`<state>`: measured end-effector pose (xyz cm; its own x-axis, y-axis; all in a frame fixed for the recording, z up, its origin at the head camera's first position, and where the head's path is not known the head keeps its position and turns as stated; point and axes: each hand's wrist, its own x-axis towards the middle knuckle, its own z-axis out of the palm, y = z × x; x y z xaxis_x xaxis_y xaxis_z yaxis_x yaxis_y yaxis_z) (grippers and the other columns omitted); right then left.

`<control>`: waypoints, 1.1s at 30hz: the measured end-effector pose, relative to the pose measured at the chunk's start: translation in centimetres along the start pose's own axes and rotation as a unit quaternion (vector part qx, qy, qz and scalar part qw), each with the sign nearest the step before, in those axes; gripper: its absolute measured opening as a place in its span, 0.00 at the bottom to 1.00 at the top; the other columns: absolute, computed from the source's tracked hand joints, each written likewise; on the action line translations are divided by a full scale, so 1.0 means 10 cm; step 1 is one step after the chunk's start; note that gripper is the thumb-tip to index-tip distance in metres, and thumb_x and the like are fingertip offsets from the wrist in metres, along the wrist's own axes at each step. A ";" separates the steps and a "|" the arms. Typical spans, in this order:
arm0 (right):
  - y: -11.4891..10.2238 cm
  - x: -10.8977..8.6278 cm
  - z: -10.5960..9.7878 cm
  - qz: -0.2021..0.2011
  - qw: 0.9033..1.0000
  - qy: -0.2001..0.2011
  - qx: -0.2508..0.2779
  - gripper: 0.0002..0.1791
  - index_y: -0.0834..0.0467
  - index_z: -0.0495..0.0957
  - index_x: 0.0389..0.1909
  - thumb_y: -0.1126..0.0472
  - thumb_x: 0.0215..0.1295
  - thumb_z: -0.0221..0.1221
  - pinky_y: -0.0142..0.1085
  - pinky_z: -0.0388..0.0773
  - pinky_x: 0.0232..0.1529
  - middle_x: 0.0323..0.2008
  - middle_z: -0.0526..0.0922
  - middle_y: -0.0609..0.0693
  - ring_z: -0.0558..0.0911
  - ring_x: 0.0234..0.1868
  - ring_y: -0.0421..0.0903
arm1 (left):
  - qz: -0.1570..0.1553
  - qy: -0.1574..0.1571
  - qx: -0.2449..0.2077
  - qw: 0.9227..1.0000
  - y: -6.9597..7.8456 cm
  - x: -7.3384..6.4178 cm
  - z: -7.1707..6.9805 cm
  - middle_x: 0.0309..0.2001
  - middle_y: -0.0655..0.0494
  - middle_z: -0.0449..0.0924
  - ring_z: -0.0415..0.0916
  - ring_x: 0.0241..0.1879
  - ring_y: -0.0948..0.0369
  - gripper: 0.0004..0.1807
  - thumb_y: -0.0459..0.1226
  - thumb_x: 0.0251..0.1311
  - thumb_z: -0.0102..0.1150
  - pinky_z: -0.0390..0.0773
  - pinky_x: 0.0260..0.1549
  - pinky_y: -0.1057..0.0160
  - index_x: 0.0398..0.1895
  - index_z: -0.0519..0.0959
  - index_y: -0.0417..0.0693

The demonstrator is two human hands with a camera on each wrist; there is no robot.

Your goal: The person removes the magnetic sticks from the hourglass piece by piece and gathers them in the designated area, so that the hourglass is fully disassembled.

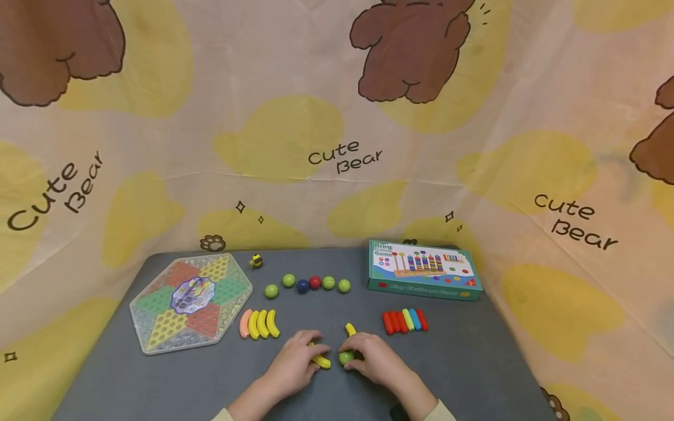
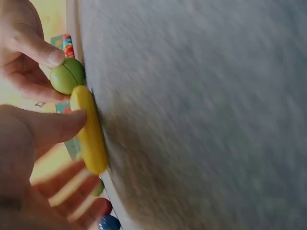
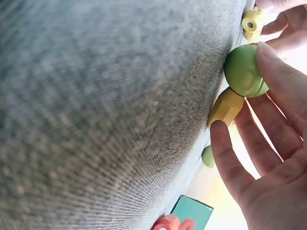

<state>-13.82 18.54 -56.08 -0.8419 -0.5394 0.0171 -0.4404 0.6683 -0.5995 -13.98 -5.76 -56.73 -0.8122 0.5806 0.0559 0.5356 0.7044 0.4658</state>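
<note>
Near the front middle of the table, my left hand [image 1: 292,363] holds a yellow toy banana [image 1: 323,362] between thumb and fingers. To its right, my right hand [image 1: 378,358] grips a green ball [image 1: 345,358] low over the tabletop, thumb on one side and fingers behind. A second yellow toy banana [image 1: 350,330] lies just beyond that ball, partly hidden by the right hand. In the right wrist view this banana [image 3: 227,106] is right beside the ball [image 3: 243,71], and a fingertip reaches its end. The left wrist view has the thumb on the held banana [image 2: 91,132].
Left of the hands lie several bananas [image 1: 261,323], one pinkish. Farther back is a row of green, blue and red balls [image 1: 315,283]. A hexagonal game board [image 1: 226,316] is at left, a bee figure [image 1: 256,261] behind. Coloured sticks [image 1: 405,321] and a game box [image 1: 425,272] are at right.
</note>
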 end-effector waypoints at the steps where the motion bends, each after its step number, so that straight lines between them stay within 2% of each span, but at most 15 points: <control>1: 0.00 0.00 0.00 0.001 1.000 -0.002 0.000 0.14 0.48 0.86 0.46 0.57 0.59 0.72 0.36 0.80 0.52 0.44 0.85 0.37 0.81 0.47 0.35 | -0.021 0.007 -0.006 1.000 0.01 0.00 0.01 0.58 0.49 0.76 0.73 0.57 0.49 0.21 0.38 0.57 0.72 0.74 0.56 0.42 0.56 0.84 0.53; 3: 0.00 0.00 -0.01 0.005 1.000 -0.005 0.001 0.14 0.48 0.86 0.46 0.57 0.59 0.72 0.36 0.80 0.52 0.44 0.85 0.36 0.80 0.47 0.35 | -0.066 0.022 -0.022 0.997 0.06 0.01 0.03 0.56 0.46 0.75 0.72 0.54 0.48 0.29 0.44 0.54 0.75 0.74 0.53 0.42 0.60 0.80 0.46; 6: -0.01 0.00 -0.01 0.010 1.000 -0.011 0.001 0.14 0.48 0.86 0.47 0.57 0.59 0.72 0.36 0.79 0.53 0.44 0.85 0.36 0.80 0.47 0.35 | -0.131 0.038 -0.032 0.990 0.14 0.01 0.09 0.49 0.44 0.73 0.70 0.47 0.49 0.43 0.56 0.46 0.78 0.75 0.47 0.44 0.58 0.75 0.35; 8: -0.01 0.01 -0.01 0.011 1.000 -0.013 0.003 0.14 0.48 0.86 0.47 0.57 0.59 0.72 0.36 0.79 0.53 0.44 0.85 0.36 0.80 0.47 0.34 | -0.155 0.043 -0.028 0.987 0.17 0.02 0.13 0.45 0.43 0.71 0.69 0.43 0.49 0.48 0.61 0.42 0.78 0.75 0.45 0.46 0.55 0.74 0.32; 10: 0.00 0.01 -0.01 0.011 1.000 -0.014 0.005 0.14 0.48 0.86 0.47 0.58 0.60 0.71 0.37 0.79 0.53 0.44 0.85 0.36 0.80 0.48 0.34 | -0.167 0.049 -0.024 0.984 0.20 0.03 0.16 0.43 0.43 0.70 0.67 0.41 0.51 0.49 0.62 0.39 0.78 0.74 0.43 0.47 0.51 0.74 0.32; 14: 0.01 0.01 0.00 0.009 1.000 -0.011 0.007 0.14 0.48 0.86 0.47 0.58 0.60 0.71 0.37 0.79 0.54 0.45 0.85 0.36 0.80 0.48 0.35 | -0.166 0.071 -0.031 0.983 0.20 0.05 0.19 0.41 0.45 0.70 0.67 0.39 0.52 0.41 0.55 0.41 0.81 0.73 0.41 0.48 0.48 0.74 0.33; 18: 0.02 0.01 0.01 0.009 1.000 -0.010 0.007 0.14 0.48 0.86 0.47 0.57 0.59 0.72 0.37 0.80 0.54 0.44 0.85 0.36 0.80 0.48 0.35 | -0.161 0.073 -0.043 0.983 0.13 0.08 0.15 0.43 0.44 0.73 0.71 0.43 0.50 0.37 0.46 0.43 0.81 0.75 0.44 0.48 0.50 0.75 0.33; 24: 0.03 0.03 0.01 0.012 1.000 -0.014 0.011 0.14 0.48 0.86 0.47 0.57 0.60 0.71 0.37 0.80 0.54 0.44 0.85 0.36 0.80 0.48 0.35 | -0.149 0.072 -0.045 0.985 -0.05 0.15 -0.07 0.51 0.40 0.78 0.75 0.53 0.42 0.37 0.42 0.43 0.82 0.76 0.54 0.43 0.54 0.78 0.31; 28: 0.03 0.03 0.00 0.012 1.000 -0.016 0.016 0.14 0.48 0.86 0.47 0.57 0.60 0.71 0.37 0.79 0.54 0.44 0.85 0.36 0.80 0.48 0.35 | -0.145 0.072 -0.022 0.987 -0.21 0.19 -0.22 0.53 0.41 0.78 0.74 0.55 0.43 0.36 0.42 0.43 0.81 0.75 0.56 0.44 0.55 0.79 0.33; 33: 0.03 0.03 0.00 0.012 0.999 -0.020 0.022 0.13 0.48 0.86 0.47 0.57 0.61 0.71 0.37 0.79 0.54 0.45 0.85 0.36 0.79 0.48 0.35 | -0.146 0.071 0.021 0.986 -0.42 0.22 -0.34 0.55 0.42 0.79 0.71 0.55 0.45 0.37 0.43 0.44 0.81 0.73 0.57 0.45 0.57 0.79 0.34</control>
<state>-14.17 18.53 -56.25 -0.8383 -0.5444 -0.0293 -0.4054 0.6584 -0.6342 -18.77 -8.80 -55.57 -0.9562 0.2887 0.0493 0.2798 0.8510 0.4444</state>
